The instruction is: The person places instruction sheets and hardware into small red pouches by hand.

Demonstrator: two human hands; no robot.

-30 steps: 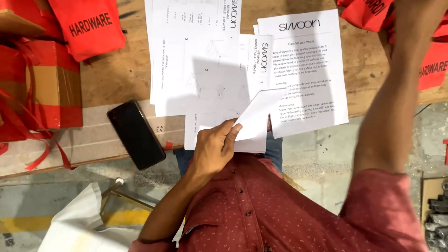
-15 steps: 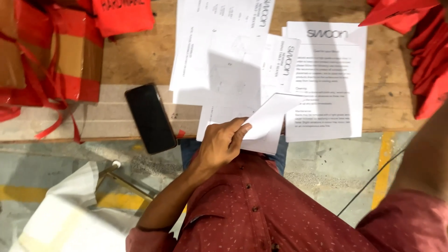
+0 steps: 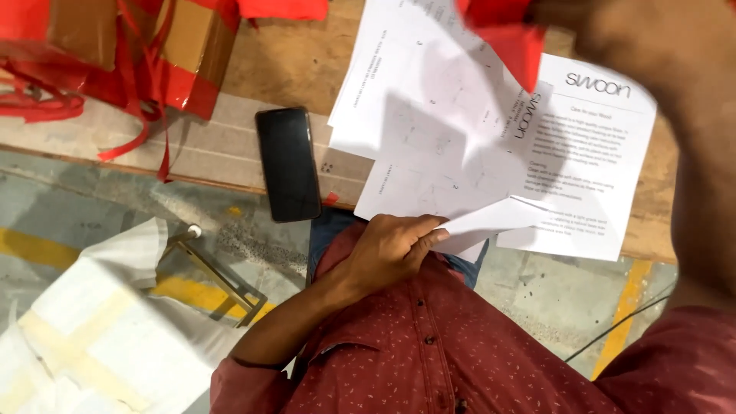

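since a second ago the view has slid right and down: the black phone [image 3: 288, 162] now sits near the middle of the wooden bench's near edge [image 3: 230, 172] instead of toward its left, and the torn red-taped cardboard box [image 3: 165, 54] has drawn into the far left corner of the view. the right arm, which reached across the right side before, is now raised close to the camera, and a blurred red cloth piece [image 3: 510, 38] hangs with it over the far sheets. that suggests the right hand [image 3: 613, 31] has picked the red piece up off the bench, though i cannot tell how its fingers are set, as blur hides them.

the left hand [image 3: 391, 249] has kept its place at the near edge, fingers pinched on the folded white sheet [image 3: 491, 222], which juts rightward from the grip and overhangs the edge above the person's lap. the sheet is plain white, creased once, thin and limp. under it the printed instruction sheets [image 3: 460, 138] lie overlapped and fanned, some hanging past the near edge. below the bench, white wrapped packing [image 3: 84, 330] and a thin metal bracket [image 3: 215, 272] rest on the concrete floor.
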